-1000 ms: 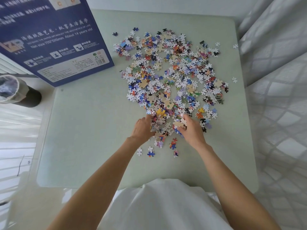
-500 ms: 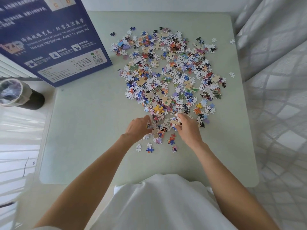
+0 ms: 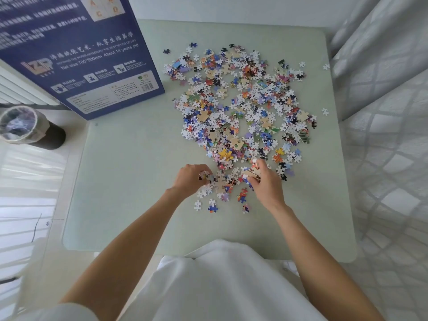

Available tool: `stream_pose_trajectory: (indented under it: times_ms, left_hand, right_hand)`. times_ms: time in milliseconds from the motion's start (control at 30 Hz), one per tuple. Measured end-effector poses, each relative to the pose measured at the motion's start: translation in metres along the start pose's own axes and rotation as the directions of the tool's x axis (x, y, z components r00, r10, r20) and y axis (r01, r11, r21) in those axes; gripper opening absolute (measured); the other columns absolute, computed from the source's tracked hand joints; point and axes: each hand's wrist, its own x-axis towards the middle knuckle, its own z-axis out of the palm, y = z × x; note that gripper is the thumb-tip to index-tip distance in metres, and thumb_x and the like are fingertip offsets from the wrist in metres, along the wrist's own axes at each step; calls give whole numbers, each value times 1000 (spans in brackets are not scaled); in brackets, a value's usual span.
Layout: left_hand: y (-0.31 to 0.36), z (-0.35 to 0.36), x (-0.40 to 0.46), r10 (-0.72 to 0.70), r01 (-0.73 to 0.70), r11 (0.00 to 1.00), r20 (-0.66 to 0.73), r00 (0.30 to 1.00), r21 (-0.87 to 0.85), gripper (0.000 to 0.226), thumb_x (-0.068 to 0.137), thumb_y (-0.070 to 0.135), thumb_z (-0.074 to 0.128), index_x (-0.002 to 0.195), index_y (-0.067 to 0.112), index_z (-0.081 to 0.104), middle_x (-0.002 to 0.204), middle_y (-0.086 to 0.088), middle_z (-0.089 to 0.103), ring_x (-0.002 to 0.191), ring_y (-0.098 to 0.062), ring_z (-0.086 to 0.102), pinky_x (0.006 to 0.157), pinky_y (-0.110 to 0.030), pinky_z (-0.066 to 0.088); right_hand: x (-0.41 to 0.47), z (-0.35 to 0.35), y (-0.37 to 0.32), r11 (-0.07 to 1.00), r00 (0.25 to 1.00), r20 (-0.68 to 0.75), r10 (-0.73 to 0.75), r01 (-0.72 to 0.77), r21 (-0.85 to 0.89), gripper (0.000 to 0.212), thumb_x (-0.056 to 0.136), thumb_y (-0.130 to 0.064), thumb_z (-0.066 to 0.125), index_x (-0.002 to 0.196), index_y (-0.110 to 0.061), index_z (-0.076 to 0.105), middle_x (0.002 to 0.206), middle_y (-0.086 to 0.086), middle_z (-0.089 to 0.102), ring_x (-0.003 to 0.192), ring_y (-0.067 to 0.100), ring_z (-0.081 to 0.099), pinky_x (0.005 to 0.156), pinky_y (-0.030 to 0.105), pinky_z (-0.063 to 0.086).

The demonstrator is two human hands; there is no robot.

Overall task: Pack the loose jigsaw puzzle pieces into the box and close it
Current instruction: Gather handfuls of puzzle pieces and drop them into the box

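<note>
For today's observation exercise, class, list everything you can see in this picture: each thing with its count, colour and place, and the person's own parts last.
puzzle pieces: too many to count, mixed colours and white, loose heap on the middle and far right of the table
stray pieces: a few, lying apart at the heap's near edge
box: one, dark blue with white print, at the table's far left corner
table: one, pale green
bin: one, dark with a clear liner, on the floor to the left
curtain: white, sheer, along the right
white garment: one, at the bottom, worn by the person
left hand: grips pieces at the heap's near edge
right hand: grips pieces beside it
</note>
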Motion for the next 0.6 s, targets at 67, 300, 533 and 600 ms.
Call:
stream_pose_trajectory:
  times_ms: [67,300,533,600]
  left_hand:
    - [-5,-8,-2,-18,18,999,-11,1000,-45,23,80,23,72,102,26,67,99,0,68,91,-16,60,73,-23,41]
    - [-23,-74,-28,10,-55,963,-167,986,-265,19,79,18,73,93,29,68,82,8,66,71,-8,60,64,-20,45]
    - [-23,-202,-66,132,-349,881,-541,831,-320,24,78,12,74,91,31,66,85,13,66,73,-2,60,65,-13,50]
    - [-24,-251,-72,153,-414,875,-669,728,-250,23,78,11,74,94,27,68,88,13,66,77,-3,60,70,-14,51]
  right_hand:
    - [-3,-3,-6,999,999,7,33,-34,30,33,85,-10,65,114,-9,48,83,6,62,63,11,54,48,13,31]
    - [-2,-19,-62,986,998,54,44,-53,161,45,84,-17,67,125,-12,48,97,-5,56,86,10,53,69,16,38]
    - [35,-47,-178,919,977,2,-213,200,339,40,81,-19,69,117,-22,52,88,-3,67,75,8,66,64,19,54]
    - [48,-60,-218,874,952,-45,-303,296,386,40,80,-18,69,116,-21,53,88,-6,67,76,5,67,65,18,54]
